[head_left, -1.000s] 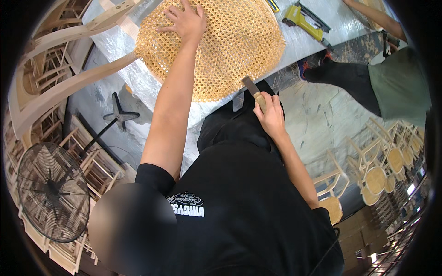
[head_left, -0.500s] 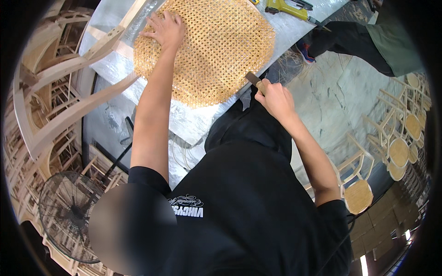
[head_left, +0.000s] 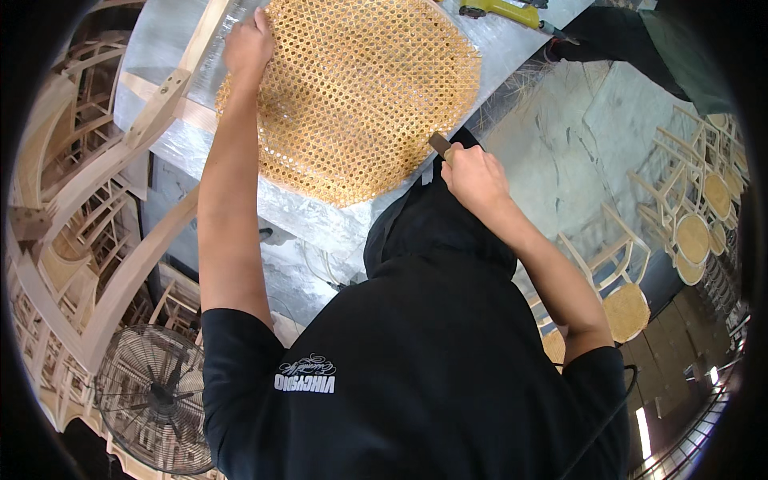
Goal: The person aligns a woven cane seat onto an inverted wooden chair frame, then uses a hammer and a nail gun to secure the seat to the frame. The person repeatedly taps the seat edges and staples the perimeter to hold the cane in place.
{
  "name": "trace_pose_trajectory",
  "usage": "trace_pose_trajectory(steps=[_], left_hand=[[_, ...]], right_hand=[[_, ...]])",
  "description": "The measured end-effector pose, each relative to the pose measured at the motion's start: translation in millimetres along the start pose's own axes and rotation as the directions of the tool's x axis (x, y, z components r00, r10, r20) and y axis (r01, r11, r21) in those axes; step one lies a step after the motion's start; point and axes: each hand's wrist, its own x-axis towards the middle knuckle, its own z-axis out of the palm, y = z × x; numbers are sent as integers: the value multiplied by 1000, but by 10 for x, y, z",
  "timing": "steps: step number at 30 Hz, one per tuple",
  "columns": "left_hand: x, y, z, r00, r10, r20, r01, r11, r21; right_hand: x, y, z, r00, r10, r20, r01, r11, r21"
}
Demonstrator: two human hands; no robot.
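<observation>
Fingers bunch over the film-covered table (head_left: 500, 50) and its woven cane sheet (head_left: 360, 96): the left hand (head_left: 248, 46), earlier spread on the weave, now meets its left edge, probably steadying it, pinch unclear; the right hand (head_left: 478, 178) still grips the flat-bladed tool (head_left: 439, 144) at the near-right rim.

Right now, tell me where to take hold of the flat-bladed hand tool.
Probably best by the handle end of the flat-bladed hand tool, from the near right, as the right hand holds it: the blade points away toward the cane webbing.
</observation>
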Motion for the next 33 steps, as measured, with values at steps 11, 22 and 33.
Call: trace_pose_trajectory(steps=[11, 22, 33], left_hand=[[41, 118, -60, 979, -162, 120, 158, 986, 47], [-35, 139, -141, 987, -146, 70, 152, 983, -105], [-29, 115, -126, 972, -194, 135, 187, 981, 58]], right_hand=[[42, -17, 26, 1000, -2, -9, 1, 995, -97], [50, -92, 160, 997, -6, -71, -1, 996, -90], [-207, 712, -7, 827, 169, -536, 52, 927, 372]])
